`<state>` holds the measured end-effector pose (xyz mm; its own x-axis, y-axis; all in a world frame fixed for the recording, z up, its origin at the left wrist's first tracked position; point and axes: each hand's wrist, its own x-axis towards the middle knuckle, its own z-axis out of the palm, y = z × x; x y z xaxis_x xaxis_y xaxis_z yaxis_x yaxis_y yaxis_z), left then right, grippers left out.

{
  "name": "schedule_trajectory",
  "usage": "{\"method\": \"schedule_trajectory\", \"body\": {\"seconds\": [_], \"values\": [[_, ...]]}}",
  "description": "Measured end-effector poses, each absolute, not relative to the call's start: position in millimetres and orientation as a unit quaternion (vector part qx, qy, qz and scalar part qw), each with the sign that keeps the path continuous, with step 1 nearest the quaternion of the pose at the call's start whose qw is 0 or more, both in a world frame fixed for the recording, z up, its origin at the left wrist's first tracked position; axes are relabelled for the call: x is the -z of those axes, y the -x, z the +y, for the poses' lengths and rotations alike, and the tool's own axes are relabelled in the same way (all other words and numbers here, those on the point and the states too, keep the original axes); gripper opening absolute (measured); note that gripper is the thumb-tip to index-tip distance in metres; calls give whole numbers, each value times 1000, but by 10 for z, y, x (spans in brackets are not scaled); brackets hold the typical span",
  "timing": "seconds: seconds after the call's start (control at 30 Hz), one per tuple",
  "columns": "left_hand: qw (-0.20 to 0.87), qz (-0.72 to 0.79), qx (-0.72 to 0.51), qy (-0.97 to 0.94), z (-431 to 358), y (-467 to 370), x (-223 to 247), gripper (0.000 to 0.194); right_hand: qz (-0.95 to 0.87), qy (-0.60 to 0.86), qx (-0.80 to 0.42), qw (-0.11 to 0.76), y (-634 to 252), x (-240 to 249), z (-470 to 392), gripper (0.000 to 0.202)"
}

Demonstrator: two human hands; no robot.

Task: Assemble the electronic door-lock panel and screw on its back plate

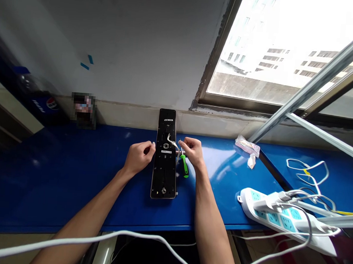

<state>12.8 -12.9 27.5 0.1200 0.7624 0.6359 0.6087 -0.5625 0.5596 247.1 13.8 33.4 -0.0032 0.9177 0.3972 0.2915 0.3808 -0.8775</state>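
Observation:
A long black panel [164,171] with small fittings and a white cable [172,140] lies on the blue table, its far end near the wall. At its left edge is my left hand [140,157], fingers curled in, thumb against the forefinger; whatever it may hold is hidden. My right hand [192,151] is closed in a pinch just right of the panel, by the cable's loose end. What sits between those fingertips is too small to make out. A green-handled screwdriver [184,166] lies beside the panel, below my right fingers.
A white power strip [263,221] with plugs and cords sits at the right front. Behind it are a crumpled wrapper [247,146] and a metal frame [320,71]. A cola bottle [43,104] stands at the far left. A white cable [98,237] crosses in front of my left forearm.

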Motion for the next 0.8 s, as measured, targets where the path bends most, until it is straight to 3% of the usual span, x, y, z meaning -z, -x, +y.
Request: {"method": "schedule_trajectory", "body": {"seconds": [0.5, 0.63, 0.8], "values": [[86, 461, -476, -744, -127, -128, -269, 48, -653, 468, -296, 518, -2507, -263, 182, 51], [86, 461, -476, -744, -128, -133, -268, 48, -658, 487, -307, 485, -2546, -179, 226, 30], [88, 461, -475, -744, -122, -130, -262, 48, -657, 509, -323, 452, -2572, -127, 256, 40]]}}
